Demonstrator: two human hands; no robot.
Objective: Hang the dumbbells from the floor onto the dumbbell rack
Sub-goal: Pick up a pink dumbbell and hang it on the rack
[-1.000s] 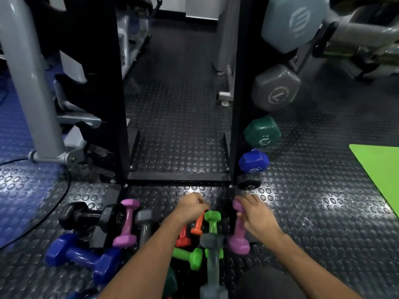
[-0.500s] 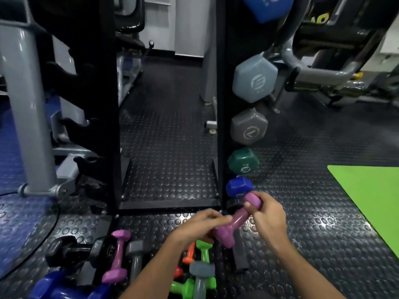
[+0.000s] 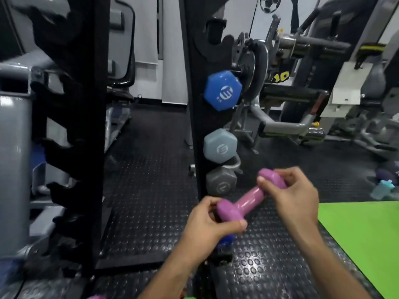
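Observation:
I hold a small purple dumbbell (image 3: 250, 198) in both hands, tilted with its right end higher. My left hand (image 3: 207, 225) grips its lower left head and my right hand (image 3: 295, 197) grips its upper right head. It hovers in front of the black dumbbell rack's right post (image 3: 194, 130). On that post hang a blue dumbbell (image 3: 222, 90), a pale blue-grey one (image 3: 219, 145) and a dark grey one (image 3: 220, 183). A dark blue dumbbell (image 3: 225, 241) peeks out below my left hand. The rack's left post (image 3: 86, 126) shows bare black cradles.
A green mat (image 3: 367, 238) lies on the studded black floor (image 3: 146, 190) at the right. Grey gym machines (image 3: 302, 108) stand behind the rack and a grey column (image 3: 13, 169) at the left. A teal bottle (image 3: 382, 188) sits far right.
The purple dumbbell went from the floor, held by my right hand, up in front of the rack. My left hand joined on its other end. The view tilted up, so the floor pile dropped from sight.

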